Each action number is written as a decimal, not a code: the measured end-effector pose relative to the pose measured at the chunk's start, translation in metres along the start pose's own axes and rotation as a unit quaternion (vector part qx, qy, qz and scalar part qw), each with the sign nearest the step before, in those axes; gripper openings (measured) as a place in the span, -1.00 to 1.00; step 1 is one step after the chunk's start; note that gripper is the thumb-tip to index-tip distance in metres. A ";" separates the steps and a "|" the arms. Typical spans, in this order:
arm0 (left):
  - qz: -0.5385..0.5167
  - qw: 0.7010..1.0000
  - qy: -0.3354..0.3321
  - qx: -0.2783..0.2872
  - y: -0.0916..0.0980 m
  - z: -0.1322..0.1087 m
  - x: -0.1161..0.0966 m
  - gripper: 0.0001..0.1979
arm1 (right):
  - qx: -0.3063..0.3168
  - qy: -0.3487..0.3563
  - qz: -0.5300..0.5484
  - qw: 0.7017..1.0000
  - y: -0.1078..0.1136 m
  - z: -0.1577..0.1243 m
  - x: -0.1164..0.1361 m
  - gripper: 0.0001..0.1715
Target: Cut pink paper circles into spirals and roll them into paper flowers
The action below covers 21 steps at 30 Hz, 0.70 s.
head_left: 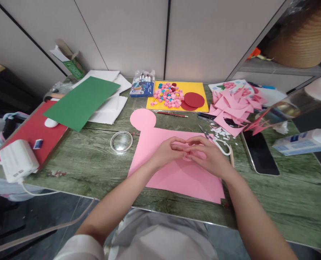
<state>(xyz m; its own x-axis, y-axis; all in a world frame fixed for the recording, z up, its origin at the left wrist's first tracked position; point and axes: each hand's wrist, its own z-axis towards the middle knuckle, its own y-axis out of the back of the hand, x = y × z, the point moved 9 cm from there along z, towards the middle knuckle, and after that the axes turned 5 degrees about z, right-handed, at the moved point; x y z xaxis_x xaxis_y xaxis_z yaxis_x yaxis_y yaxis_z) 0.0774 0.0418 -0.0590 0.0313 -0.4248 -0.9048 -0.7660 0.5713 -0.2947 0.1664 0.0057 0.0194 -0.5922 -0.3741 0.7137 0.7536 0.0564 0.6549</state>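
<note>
Above a large pink paper sheet, my left hand and my right hand meet fingertip to fingertip. Both are closed in a pinch around a small piece of pink paper, which the fingers largely cover. A pink paper circle lies against the sheet's far left corner. White-handled scissors rest just beyond my right hand, near white paper scraps. Further back, a pile of crumpled pink, blue and yellow balls sits on a yellow sheet beside two dark red circles.
A tape roll lies left of the sheet. Green paper, red paper and a white charger occupy the left side. Pink cut-outs, a phone and a carton are at right. Boxed markers stand behind.
</note>
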 end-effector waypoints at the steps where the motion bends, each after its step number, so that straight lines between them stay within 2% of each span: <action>1: -0.014 1.000 -0.005 -0.005 0.000 0.000 0.000 -0.58 | -0.009 0.001 -0.006 1.000 0.001 0.000 0.000 -0.83; 6: -0.085 0.996 -0.004 -0.030 -0.002 -0.001 0.001 -0.59 | -0.064 -0.004 -0.038 0.997 0.007 0.000 0.002 -0.89; 11: -0.137 0.989 0.018 -0.047 -0.003 -0.004 0.002 -0.59 | -0.085 -0.009 -0.044 0.995 0.010 -0.001 0.001 -0.89; 15: -0.096 0.995 0.016 -0.012 -0.004 -0.003 -0.002 -0.58 | -0.062 -0.006 -0.023 0.998 0.011 -0.002 0.000 -0.86; 21: 0.018 0.998 0.035 0.042 -0.007 -0.006 -0.008 -0.57 | 0.011 -0.022 0.041 0.999 0.002 -0.002 -0.003 -0.75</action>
<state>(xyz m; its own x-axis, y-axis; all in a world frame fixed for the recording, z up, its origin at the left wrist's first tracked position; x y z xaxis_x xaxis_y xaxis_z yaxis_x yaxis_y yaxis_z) 0.0790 0.0371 -0.0484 -0.0428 -0.4494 -0.8923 -0.7087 0.6432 -0.2899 0.1700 0.0049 0.0182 -0.5412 -0.3265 0.7749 0.7937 0.1060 0.5990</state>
